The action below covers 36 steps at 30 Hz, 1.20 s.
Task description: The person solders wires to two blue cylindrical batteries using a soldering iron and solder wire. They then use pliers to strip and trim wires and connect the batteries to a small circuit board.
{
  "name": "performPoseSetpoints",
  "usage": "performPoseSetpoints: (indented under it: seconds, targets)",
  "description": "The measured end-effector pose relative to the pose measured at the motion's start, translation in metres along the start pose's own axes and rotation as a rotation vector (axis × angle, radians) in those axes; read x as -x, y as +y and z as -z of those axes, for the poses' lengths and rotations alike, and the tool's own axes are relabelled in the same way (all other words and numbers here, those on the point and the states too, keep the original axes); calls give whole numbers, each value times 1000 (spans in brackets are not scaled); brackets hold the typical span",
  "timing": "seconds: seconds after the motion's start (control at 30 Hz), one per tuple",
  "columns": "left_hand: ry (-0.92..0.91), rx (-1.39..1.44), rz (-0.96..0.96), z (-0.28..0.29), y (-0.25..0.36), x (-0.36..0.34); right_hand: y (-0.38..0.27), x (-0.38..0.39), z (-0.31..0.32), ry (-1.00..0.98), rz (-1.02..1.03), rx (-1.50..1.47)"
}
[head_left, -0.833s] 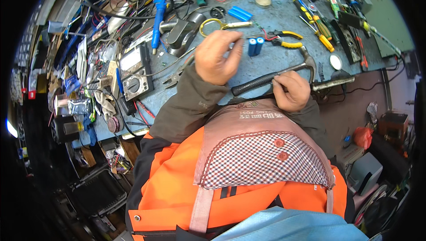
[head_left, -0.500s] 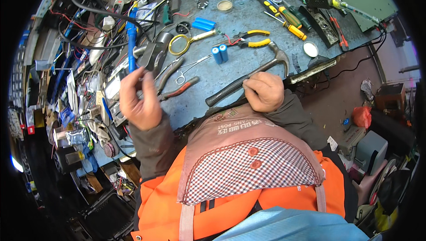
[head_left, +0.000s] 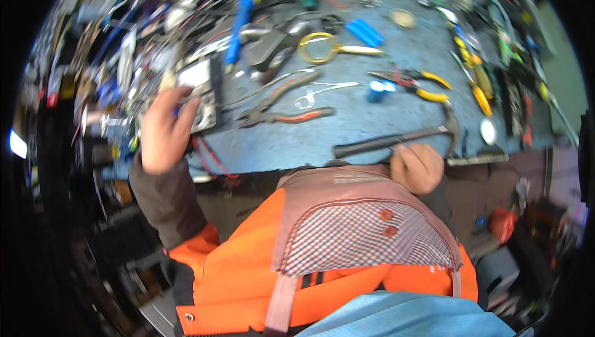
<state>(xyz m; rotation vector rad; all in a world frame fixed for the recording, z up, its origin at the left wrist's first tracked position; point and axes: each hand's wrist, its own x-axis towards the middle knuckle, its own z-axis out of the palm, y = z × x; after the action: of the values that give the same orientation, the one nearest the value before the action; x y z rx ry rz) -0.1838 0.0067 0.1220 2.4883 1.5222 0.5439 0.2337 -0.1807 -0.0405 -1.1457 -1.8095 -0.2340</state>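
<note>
Over the left of the blue worktop, my left hand [head_left: 166, 127] reaches to the multimeter [head_left: 199, 86], fingers curved; blur hides whether it grips or touches anything. My right hand [head_left: 416, 169] is closed at the front edge, just below the handle of a hammer [head_left: 365, 148]; whatever it holds is hidden. Between and beyond them lie red-handled pliers [head_left: 297, 114], steel forceps [head_left: 328, 86], blue cylindrical cells [head_left: 377, 91], yellow-handled pliers [head_left: 434, 94] and a yellow-rimmed magnifier [head_left: 336, 48]. The picture is smeared.
Screwdrivers [head_left: 480, 98] and a small white dish [head_left: 488, 131] are on the right of the worktop [head_left: 279, 148]. Cables and dense clutter [head_left: 124, 52] fill its left. A red bag [head_left: 502, 225] and a grey box [head_left: 499, 272] sit below on the right.
My left hand has moved from the middle leftward to beside the multimeter. My right hand remains closed by the hammer, now lower in view. The view has shifted and blurred.
</note>
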Motion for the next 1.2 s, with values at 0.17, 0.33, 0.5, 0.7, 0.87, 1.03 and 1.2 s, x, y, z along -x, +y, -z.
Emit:
performPoseSetpoints:
  seconds: [0.17,0.33,0.5,0.7,0.87,1.03,1.2]
  targets:
    - [-155,-108,6,18,-18,-73,5,15,-4,31,-3,85]
    - [-461,2,1,-18,-63,-143,10,26,-7,-12,-72,110]
    - [-572,-45,197,-68,-45,-209,-1,31,-5,-9,-158,196]
    - [-456,58,268,-78,-62,-231,4,25,-5,-26,-141,184]
    - [-366,-114,117,-38,-56,-247,-3,19,-7,-34,-140,230]
    - [-635,-99,168,-57,-34,-230,-3,28,-7,-33,-166,241]
    - [-588,37,138,-70,-70,-229,-6,16,-7,-46,-164,219]
